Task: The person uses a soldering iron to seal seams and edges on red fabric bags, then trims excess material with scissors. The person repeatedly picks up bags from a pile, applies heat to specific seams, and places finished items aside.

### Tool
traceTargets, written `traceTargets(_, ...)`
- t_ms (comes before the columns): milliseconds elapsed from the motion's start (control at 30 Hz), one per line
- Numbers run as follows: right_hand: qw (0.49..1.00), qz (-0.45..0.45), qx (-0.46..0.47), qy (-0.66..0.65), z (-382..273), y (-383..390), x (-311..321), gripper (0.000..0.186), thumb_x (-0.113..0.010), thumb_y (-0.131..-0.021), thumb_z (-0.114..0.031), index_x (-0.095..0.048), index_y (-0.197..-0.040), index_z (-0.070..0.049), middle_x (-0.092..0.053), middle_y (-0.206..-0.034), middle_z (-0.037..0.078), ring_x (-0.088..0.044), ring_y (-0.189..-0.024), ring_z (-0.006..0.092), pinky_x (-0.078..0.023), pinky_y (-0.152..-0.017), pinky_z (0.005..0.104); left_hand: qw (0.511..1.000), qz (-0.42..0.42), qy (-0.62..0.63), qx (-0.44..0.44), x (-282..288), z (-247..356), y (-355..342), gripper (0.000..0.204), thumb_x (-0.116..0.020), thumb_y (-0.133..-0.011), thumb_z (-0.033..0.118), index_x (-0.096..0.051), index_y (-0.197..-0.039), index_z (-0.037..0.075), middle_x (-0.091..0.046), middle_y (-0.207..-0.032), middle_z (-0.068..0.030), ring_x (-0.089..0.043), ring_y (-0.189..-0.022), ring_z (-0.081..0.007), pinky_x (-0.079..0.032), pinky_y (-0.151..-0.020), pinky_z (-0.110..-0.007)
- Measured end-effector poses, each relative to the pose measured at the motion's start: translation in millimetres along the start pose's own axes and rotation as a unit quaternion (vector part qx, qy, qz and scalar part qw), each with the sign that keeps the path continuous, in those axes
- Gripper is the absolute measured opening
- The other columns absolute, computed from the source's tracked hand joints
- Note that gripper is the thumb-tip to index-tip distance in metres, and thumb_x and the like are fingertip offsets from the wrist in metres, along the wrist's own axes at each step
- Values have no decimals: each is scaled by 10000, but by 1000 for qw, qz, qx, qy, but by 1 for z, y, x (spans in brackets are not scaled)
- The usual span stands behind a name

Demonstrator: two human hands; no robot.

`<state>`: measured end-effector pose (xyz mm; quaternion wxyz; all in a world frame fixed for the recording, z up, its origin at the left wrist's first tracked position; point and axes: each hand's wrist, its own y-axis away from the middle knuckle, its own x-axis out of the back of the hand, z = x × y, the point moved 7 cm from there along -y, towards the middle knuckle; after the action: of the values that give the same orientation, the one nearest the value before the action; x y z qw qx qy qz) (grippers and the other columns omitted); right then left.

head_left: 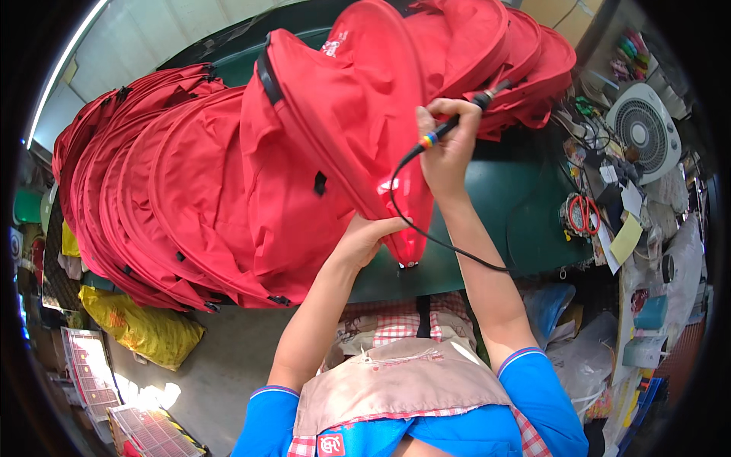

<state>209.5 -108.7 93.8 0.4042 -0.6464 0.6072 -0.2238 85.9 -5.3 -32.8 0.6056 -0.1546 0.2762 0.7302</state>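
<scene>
A red fabric canopy [343,114] with a curved, piped edge and a black band stands tilted on the table in front of me. My left hand [367,238] grips its lower edge, thumb laid across the cloth. My right hand [448,148] is closed round the black handle of a corded, pen-shaped soldering iron [457,120] with coloured rings. Its tip points up and to the right, away from the held edge, in front of more red cloth. The black cord loops down past my left thumb and across my right forearm.
Many-layered red canopies [145,183] lie stacked on the left, and more red canopies [525,68] stand at the back right. On the right of the dark green table [495,221] are red-handled scissors [585,215] and a white fan [646,131]. A yellow sack [141,327] lies at lower left.
</scene>
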Motion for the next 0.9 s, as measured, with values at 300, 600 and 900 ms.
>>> traceTargets(300,990,-40,-133,-23,-103,37,75,461,-422,-1076,-432,-519,-1220,-5,-603,-840,70,-573,-592,107,-549,-610,293,997,2,-73,-39,3,0,-8,452,-798,-848,74,-602,-1250,10,-690,-1150,-83,-666,-1062,-186,-544,-910,-348)
traceTargets(600,939,-197,-219,177,-121,106,75,241,-533,-945,-35,-688,-1116,37,-617,-697,75,-554,-503,98,-448,-484,242,991,19,-102,-89,2,-2,-13,437,-780,-873,80,-590,-1261,9,-687,-1145,-83,-670,-1054,-189,-549,-911,-352)
traceTargets(900,827,-303,-460,114,-94,65,50,195,-545,-1004,-150,-685,-1059,-27,-641,-659,67,-631,-573,130,-472,-512,280,991,28,-99,-83,-7,1,-4,457,-777,-866,66,-582,-1273,3,-680,-1175,-97,-671,-1056,-195,-547,-916,-346)
